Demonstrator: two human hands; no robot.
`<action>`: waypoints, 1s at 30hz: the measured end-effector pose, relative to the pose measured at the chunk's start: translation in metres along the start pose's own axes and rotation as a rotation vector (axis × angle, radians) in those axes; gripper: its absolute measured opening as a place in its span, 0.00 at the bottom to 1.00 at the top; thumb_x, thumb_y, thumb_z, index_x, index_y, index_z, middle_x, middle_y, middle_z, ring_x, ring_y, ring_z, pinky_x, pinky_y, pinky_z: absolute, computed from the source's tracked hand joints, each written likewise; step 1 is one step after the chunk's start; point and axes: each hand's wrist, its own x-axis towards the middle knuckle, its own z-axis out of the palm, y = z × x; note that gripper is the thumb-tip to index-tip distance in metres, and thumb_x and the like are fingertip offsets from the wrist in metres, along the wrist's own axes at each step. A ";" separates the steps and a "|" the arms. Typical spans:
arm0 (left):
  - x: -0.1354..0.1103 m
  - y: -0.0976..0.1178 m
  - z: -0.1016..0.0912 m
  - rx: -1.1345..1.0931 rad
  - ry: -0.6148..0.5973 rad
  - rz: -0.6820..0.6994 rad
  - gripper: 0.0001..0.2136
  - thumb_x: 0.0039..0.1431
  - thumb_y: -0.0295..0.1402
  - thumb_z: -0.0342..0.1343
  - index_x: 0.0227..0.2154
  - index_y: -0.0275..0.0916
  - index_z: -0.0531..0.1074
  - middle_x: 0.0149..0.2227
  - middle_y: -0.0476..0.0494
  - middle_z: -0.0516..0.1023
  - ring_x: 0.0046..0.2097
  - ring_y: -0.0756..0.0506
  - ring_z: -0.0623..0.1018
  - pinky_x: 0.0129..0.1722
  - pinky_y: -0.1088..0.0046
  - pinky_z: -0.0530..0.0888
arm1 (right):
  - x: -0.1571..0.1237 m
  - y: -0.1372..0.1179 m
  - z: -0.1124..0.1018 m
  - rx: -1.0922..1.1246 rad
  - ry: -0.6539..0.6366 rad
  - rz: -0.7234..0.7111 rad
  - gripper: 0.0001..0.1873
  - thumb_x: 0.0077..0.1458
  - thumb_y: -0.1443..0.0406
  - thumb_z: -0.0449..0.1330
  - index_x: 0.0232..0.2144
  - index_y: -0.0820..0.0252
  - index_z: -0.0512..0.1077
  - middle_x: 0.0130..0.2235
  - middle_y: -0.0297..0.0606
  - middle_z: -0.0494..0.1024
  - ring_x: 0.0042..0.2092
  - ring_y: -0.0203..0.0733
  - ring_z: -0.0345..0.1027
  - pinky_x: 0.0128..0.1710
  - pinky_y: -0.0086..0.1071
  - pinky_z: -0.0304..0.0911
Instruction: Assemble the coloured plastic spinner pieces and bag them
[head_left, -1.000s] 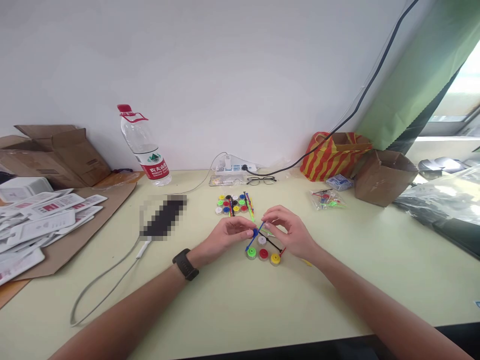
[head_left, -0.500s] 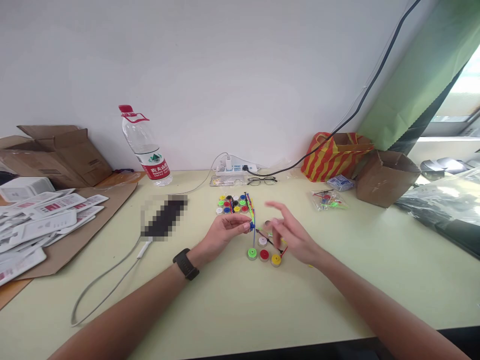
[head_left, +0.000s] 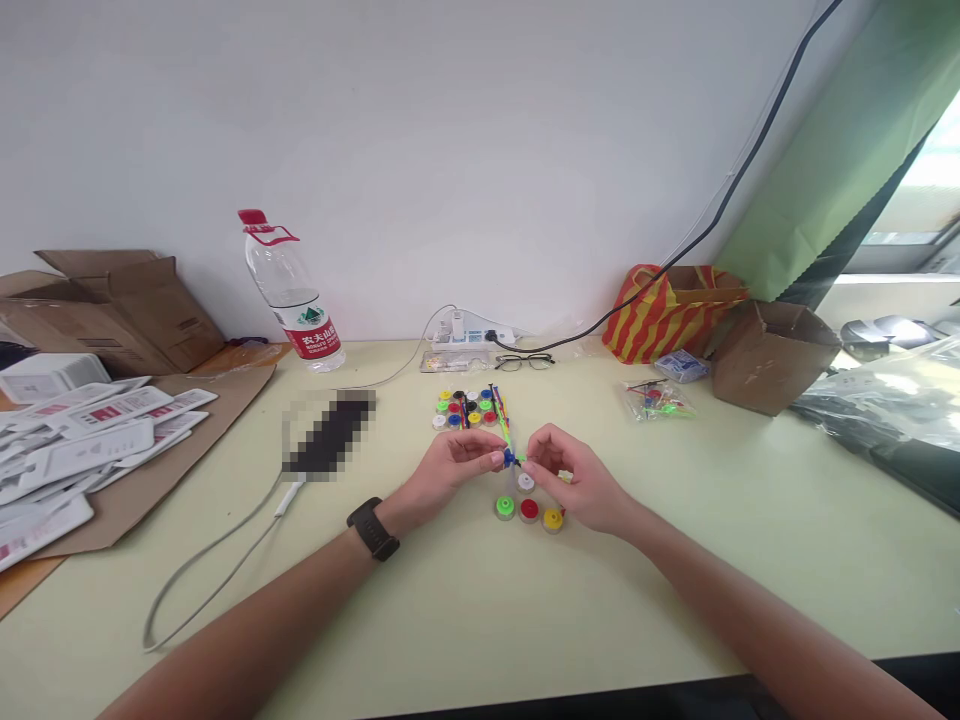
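My left hand (head_left: 465,468) pinches a small blue plastic piece (head_left: 509,457) between thumb and fingertips, above the table. My right hand (head_left: 574,478) is closed in a pinch just right of it, fingertips almost touching the blue piece. A bit of green and a dark tip show at those fingertips; what they hold is too small to make out. Below the hands stand round clear-sided pieces with coloured tops: a green one (head_left: 505,507), a red one (head_left: 529,509), a yellow one (head_left: 553,519) and a white one (head_left: 525,482). Thin coloured sticks (head_left: 501,412) lie behind the hands.
Several more coloured round pieces (head_left: 454,408) sit in rows behind my left hand. Glasses (head_left: 525,361) and a power strip (head_left: 472,336) lie by the wall. A water bottle (head_left: 300,310) stands left; a small plastic bag of parts (head_left: 657,400) lies right.
My right hand has moved left and its fingers have closed into a pinch beside the blue piece. The left hand, with the blue piece, has barely shifted.
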 end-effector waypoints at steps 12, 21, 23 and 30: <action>-0.002 0.004 0.004 -0.020 -0.077 -0.050 0.12 0.56 0.35 0.72 0.41 0.36 0.82 0.41 0.41 0.84 0.43 0.46 0.81 0.48 0.69 0.77 | -0.002 0.003 0.002 -0.057 -0.022 -0.003 0.05 0.66 0.61 0.60 0.39 0.54 0.67 0.36 0.33 0.74 0.33 0.38 0.69 0.32 0.33 0.66; -0.001 0.004 0.002 0.006 -0.061 0.006 0.11 0.59 0.37 0.69 0.42 0.36 0.82 0.40 0.42 0.82 0.41 0.47 0.80 0.43 0.70 0.77 | -0.003 -0.001 0.000 -0.131 0.087 -0.031 0.07 0.66 0.60 0.59 0.45 0.53 0.69 0.42 0.38 0.77 0.38 0.42 0.73 0.36 0.36 0.70; -0.001 0.003 0.002 0.004 -0.050 0.017 0.11 0.60 0.37 0.69 0.41 0.37 0.82 0.39 0.42 0.81 0.40 0.47 0.79 0.42 0.71 0.77 | -0.004 -0.001 0.000 -0.135 0.141 -0.025 0.18 0.66 0.59 0.59 0.56 0.51 0.66 0.48 0.41 0.75 0.40 0.43 0.73 0.37 0.37 0.71; 0.001 -0.001 -0.001 0.004 0.044 0.061 0.12 0.59 0.37 0.70 0.42 0.36 0.81 0.38 0.42 0.82 0.38 0.48 0.78 0.39 0.72 0.76 | -0.003 -0.004 -0.006 0.082 -0.003 0.096 0.24 0.66 0.52 0.58 0.59 0.52 0.61 0.33 0.33 0.73 0.28 0.37 0.61 0.24 0.30 0.59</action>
